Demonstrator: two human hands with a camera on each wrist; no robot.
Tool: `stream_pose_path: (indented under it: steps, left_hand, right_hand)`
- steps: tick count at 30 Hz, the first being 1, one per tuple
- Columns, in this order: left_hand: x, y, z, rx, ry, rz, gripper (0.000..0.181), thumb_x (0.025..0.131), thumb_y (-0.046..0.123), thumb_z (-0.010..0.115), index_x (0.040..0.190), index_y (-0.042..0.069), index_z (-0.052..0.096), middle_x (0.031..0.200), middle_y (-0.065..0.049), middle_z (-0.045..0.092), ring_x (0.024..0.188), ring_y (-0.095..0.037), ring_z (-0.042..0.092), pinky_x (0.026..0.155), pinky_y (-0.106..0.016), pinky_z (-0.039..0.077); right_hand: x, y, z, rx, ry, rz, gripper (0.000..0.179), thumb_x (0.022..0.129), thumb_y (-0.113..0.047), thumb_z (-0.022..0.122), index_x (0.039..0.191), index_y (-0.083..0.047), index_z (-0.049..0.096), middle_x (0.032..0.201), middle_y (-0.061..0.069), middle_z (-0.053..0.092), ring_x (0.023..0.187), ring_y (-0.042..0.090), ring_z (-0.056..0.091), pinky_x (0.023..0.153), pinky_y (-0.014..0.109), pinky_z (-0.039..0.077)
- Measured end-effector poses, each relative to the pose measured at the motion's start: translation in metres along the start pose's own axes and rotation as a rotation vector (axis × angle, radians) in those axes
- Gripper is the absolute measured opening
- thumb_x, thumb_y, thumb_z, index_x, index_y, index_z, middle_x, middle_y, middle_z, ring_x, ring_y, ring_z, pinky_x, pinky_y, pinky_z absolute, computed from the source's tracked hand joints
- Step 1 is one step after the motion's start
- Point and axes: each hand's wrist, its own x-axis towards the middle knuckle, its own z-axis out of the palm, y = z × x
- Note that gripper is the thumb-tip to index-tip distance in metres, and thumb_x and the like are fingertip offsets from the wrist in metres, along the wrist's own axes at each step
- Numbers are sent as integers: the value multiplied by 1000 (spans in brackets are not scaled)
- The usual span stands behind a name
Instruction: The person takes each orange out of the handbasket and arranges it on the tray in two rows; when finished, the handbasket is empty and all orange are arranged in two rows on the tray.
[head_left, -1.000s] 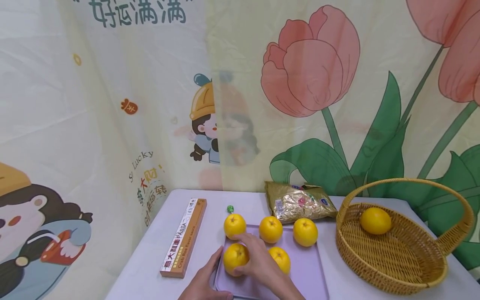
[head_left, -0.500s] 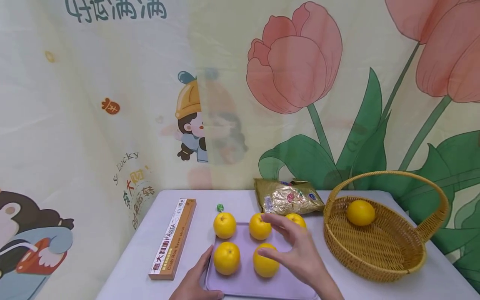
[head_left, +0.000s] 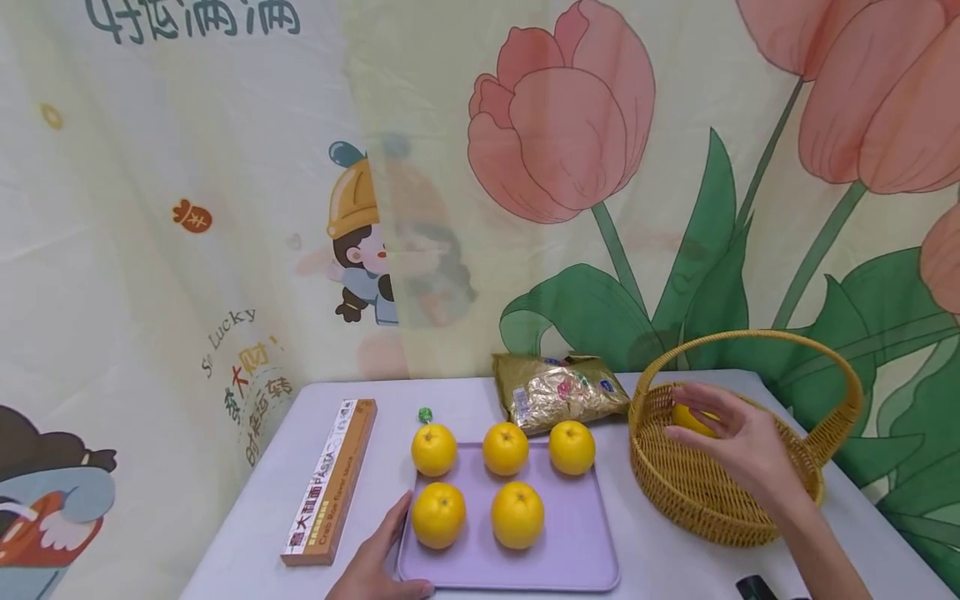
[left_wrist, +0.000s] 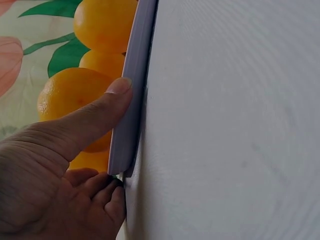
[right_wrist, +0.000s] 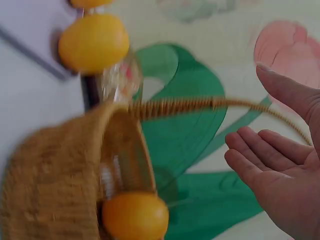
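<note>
My left hand (head_left: 375, 560) holds the near left corner of a lilac tray (head_left: 562, 562). In the left wrist view its thumb (left_wrist: 119, 92) lies on the tray's front rim, the other fingers at the side. Several oranges sit on the tray: two in the near row (head_left: 438, 515) and three behind, the right one (head_left: 572, 447) at the back right corner. My right hand (head_left: 742, 450) is over the wicker basket (head_left: 663, 500), fingers spread and nothing in them. An orange (right_wrist: 135, 216) lies inside the basket, partly hidden by this hand in the head view.
Left of the tray lies a long pasta box (head_left: 328, 483). A gold foil bag (head_left: 562, 392) rests at the back of the table. Behind the tray is a small green item (head_left: 425, 414). The basket's tall handle (head_left: 750, 335) arches over it. A dark object (head_left: 756, 587) shows at the bottom edge.
My right hand has let go of the near left orange, now on the tray, and moved right to the basket. The left hand stays on the tray corner. The head view has shifted rightward.
</note>
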Motion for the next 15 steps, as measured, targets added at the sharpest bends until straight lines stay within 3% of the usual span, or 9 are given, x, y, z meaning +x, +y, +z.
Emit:
stream_pose_path:
  steps: [3, 6, 8, 10, 13, 15]
  left_hand:
    - [-3, 0, 0, -10, 5, 16, 134, 70, 24, 104, 171, 2, 18, 173, -30, 24, 158, -56, 23, 129, -71, 22]
    - [-4, 0, 1, -13, 5, 22, 135, 69, 26, 104, 171, 2, 18, 173, -30, 25, 158, -56, 24, 128, -70, 23]
    - [-5, 0, 1, -13, 2, 20, 135, 69, 27, 104, 171, 1, 18, 173, -30, 25, 158, -56, 24, 128, -71, 23]
    - [-6, 1, 2, -12, 3, 18, 135, 70, 27, 104, 171, 2, 19, 173, -30, 26, 158, -56, 25, 129, -71, 23]
    - [-6, 3, 2, -9, 18, 7, 135, 69, 27, 104, 171, 4, 20, 173, -29, 27, 158, -55, 25, 129, -71, 22]
    - [-6, 4, 3, 0, 31, 15, 134, 68, 26, 104, 172, 5, 21, 173, -28, 28, 158, -55, 25, 129, -72, 22]
  right_hand:
    - [16, 23, -16, -65, -23, 54, 78, 99, -25, 82, 158, 9, 43, 152, 36, 55, 131, 18, 64, 92, -1, 50]
    - [30, 42, -27, -142, -26, 98, 77, 101, -29, 80, 157, 11, 43, 152, 37, 54, 139, 51, 53, 87, -1, 51]
    - [36, 51, -31, -178, -21, 130, 76, 101, -30, 79, 155, 11, 45, 153, 38, 53, 140, 56, 50, 94, 13, 60]
    - [42, 59, -34, -201, -20, 159, 77, 102, -31, 79, 156, 11, 44, 154, 38, 51, 142, 58, 48, 106, 35, 62]
    - [51, 67, -37, -193, -32, 179, 80, 102, -31, 78, 158, 13, 40, 157, 40, 45, 144, 61, 43, 113, 71, 47]
    - [56, 73, -38, -192, -44, 180, 82, 103, -31, 77, 158, 15, 38, 157, 42, 42, 144, 63, 41, 114, 76, 42]
